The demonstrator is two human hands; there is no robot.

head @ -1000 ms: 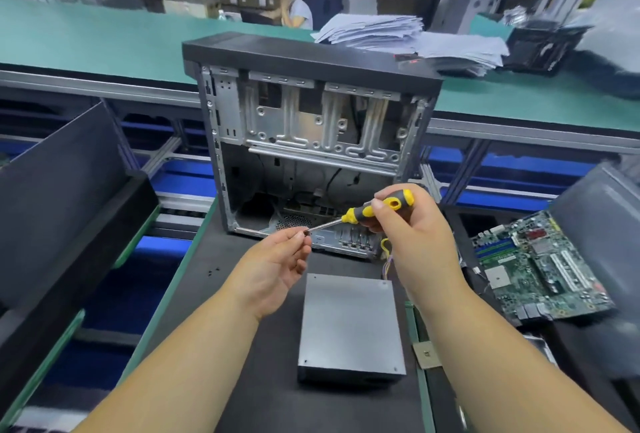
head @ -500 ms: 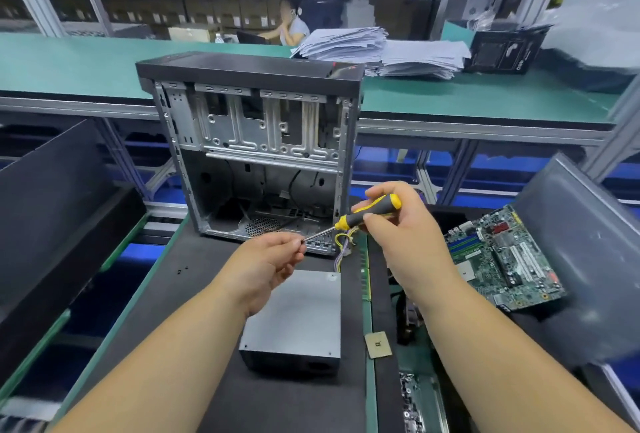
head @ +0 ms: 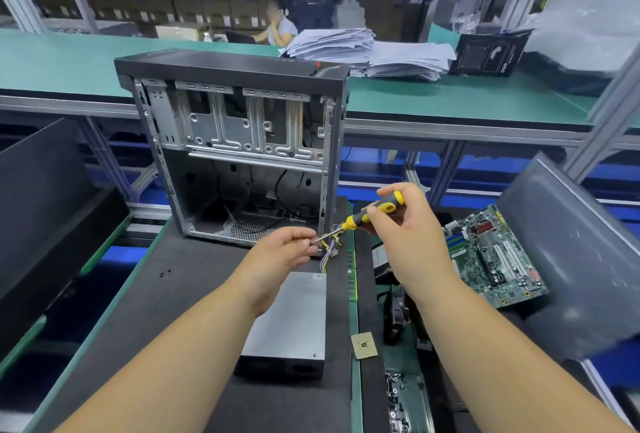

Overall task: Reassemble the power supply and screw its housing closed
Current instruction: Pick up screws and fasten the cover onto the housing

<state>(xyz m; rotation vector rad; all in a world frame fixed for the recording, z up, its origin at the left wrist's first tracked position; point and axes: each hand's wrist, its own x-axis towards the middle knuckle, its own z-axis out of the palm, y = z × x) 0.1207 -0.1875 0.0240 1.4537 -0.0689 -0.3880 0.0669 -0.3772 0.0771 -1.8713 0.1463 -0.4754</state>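
A: Entry, head view. Right hand (head: 412, 235) grips the yellow-and-black handle of a screwdriver (head: 372, 214), fingers curled round it. The shaft slopes down and to the left.

B: Left hand?

A: Left hand (head: 277, 256) is raised to the shaft's tip, thumb and fingertips pinched together there. Whether a screw sits between them I cannot tell; too small.

B: Location of the power supply?

A: Power supply (head: 294, 321), a grey metal box, lies flat on the dark mat of the counter (head: 166, 294), directly below the two hands, partly hidden by the left forearm. Its lid side faces up. A bundle of yellow and purple wires (head: 330, 249) rises from its far end, just behind the screwdriver tip.

B: Surroundings?

A: Open computer case (head: 235, 155) stands upright on the counter behind the power supply, side panel off, interior bare metal. To the right, a green motherboard (head: 491, 256) lies tilted against a grey panel (head: 571, 252). A small square processor chip (head: 363, 345) lies just right of the power supply's near corner. Loose screws (head: 394, 384) sit in a tray below it. Stacked papers (head: 367, 51) rest on the far green counter.
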